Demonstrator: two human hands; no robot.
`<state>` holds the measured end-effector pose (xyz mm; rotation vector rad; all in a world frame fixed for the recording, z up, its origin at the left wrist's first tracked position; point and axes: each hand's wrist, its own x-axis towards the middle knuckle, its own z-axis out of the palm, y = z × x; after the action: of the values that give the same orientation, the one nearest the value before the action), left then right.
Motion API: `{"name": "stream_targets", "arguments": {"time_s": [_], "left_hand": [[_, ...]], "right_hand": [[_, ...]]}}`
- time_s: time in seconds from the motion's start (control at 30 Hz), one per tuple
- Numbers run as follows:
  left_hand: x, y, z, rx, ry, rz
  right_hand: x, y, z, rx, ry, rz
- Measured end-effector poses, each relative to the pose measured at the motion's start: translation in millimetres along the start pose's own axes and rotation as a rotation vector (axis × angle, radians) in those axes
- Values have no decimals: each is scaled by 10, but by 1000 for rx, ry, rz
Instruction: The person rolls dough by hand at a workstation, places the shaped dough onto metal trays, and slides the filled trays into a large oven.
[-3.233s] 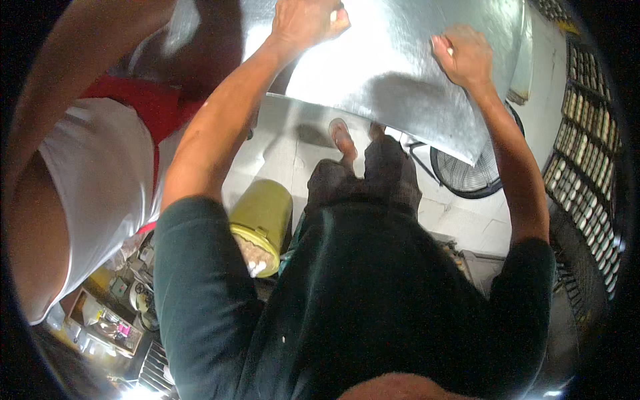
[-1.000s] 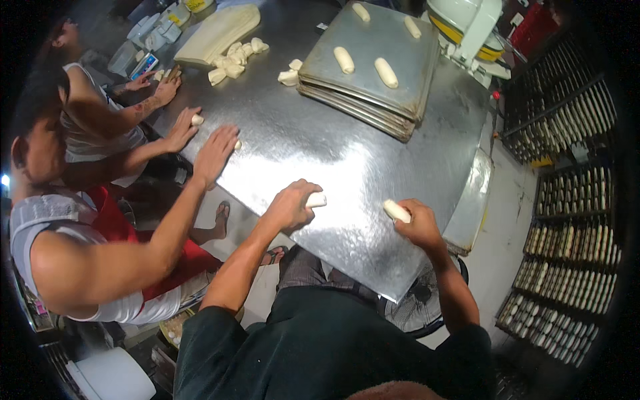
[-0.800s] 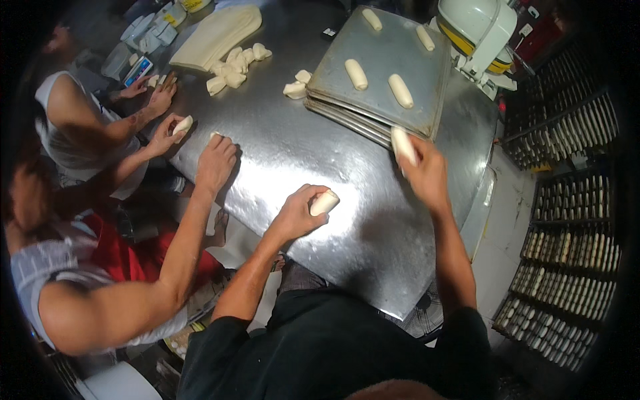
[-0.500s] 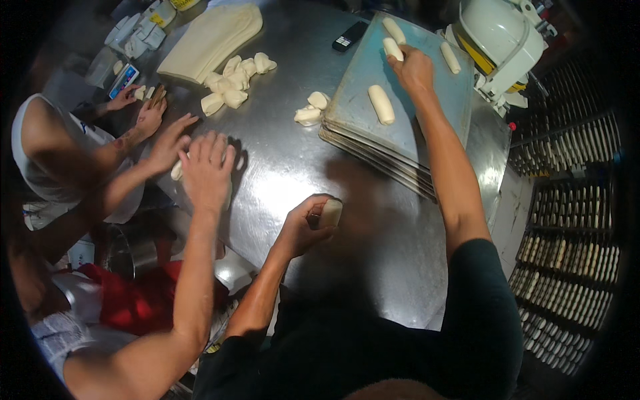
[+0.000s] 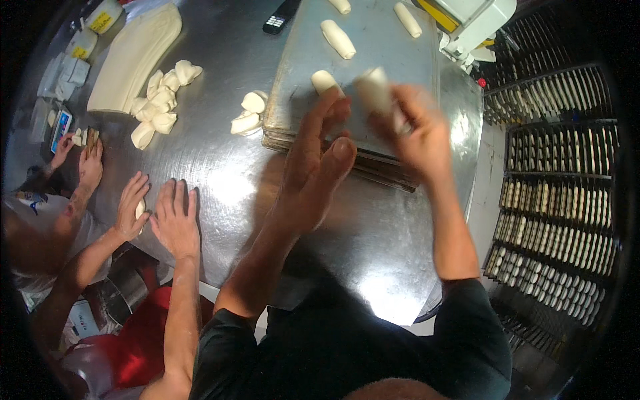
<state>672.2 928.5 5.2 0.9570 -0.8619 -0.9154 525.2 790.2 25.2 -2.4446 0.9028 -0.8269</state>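
My left hand is raised over the near part of a baking tray, fingers and thumb apart; its fingertips overlap a pale dough roll, and I cannot tell if they touch it. Beside it, my right hand, blurred by motion, grips another roll above the tray. More rolls lie on this top tray of a stack. Left of the stack are small dough pieces, with a larger heap and a long dough slab farther left.
Co-workers' hands work at the steel table's left side, near a scale and containers. A phone lies behind. A white machine stands back right; racks of loaded trays line the right.
The view has shifted toward the tray stack. My left hand rose from the table to the tray and opened; the roll it held left it. My right hand came back nearer me, gripping a roll.
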Motion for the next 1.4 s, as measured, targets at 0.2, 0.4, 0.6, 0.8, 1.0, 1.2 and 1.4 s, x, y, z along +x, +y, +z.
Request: {"name": "stream_targets", "arguments": {"time_s": [0.2,0.4,0.6,0.8,1.0,1.2,1.4], "left_hand": [[-525,34,-900,-81,245,-19],[-1597,-175,-2387,-675,426,-104],[-1976,-238,-2372,-943,408,-94],[-369,38,-807,513,401,-28],[-149,-482,-1242,1034,462,7],[-76,-827,-1366,1186,384,92],[14,-791,-1662,1167,271,7]], "right_hand": [[672,1549,-107,-323,-170,337],[356,1159,-68,-256,21,291],[-95,915,121,-30,-55,363],[-155,840,-91,-133,-121,446],[774,1802,169,-351,-18,156],[1005,1795,-66,-409,-229,386],[903,-165,1002,-91,-220,-294]]}}
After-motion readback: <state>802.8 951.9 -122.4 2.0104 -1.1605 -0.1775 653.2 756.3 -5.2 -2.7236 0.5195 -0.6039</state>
